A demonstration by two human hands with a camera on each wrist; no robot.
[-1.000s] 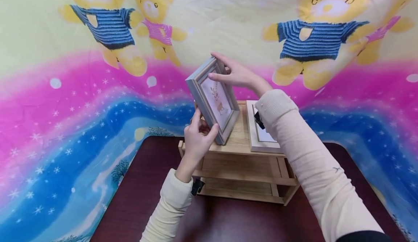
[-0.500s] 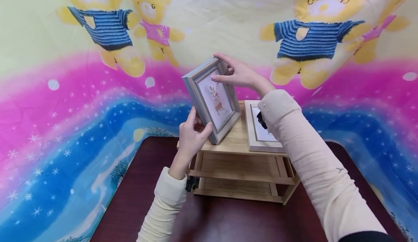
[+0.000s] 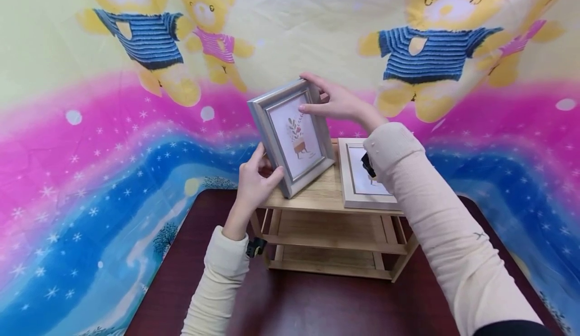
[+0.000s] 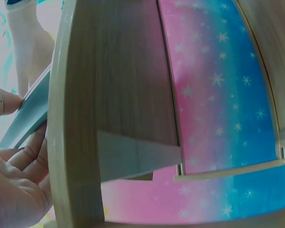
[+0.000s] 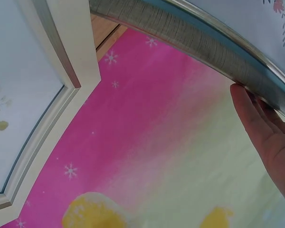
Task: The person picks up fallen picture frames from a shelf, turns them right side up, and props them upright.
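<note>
A grey-silver picture frame (image 3: 296, 137) with a plant print leans tilted over the top of a small wooden shelf (image 3: 312, 195). My left hand (image 3: 256, 177) grips its lower left edge, thumb on the front and fingers behind. In the left wrist view that hand (image 4: 19, 180) pinches the frame's edge (image 4: 28, 111) beside the shelf's wooden side. My right hand (image 3: 337, 102) holds the upper right corner, thumb over the front. The right wrist view has the fingers of the right hand (image 5: 266, 128) at the frame's side (image 5: 194, 45).
A cream-white picture frame (image 3: 349, 175) lies face up on the shelf's right half, partly covered by the right sleeve. The shelf's lower tiers (image 3: 335, 230) face me. It stands on a dark red-brown table (image 3: 335, 306), with a bear-printed cloth (image 3: 290, 34) behind.
The grey picture frame has turned so its front faces me more, its left side swinging left. My left hand has moved left with it, and the right hand slightly right.
</note>
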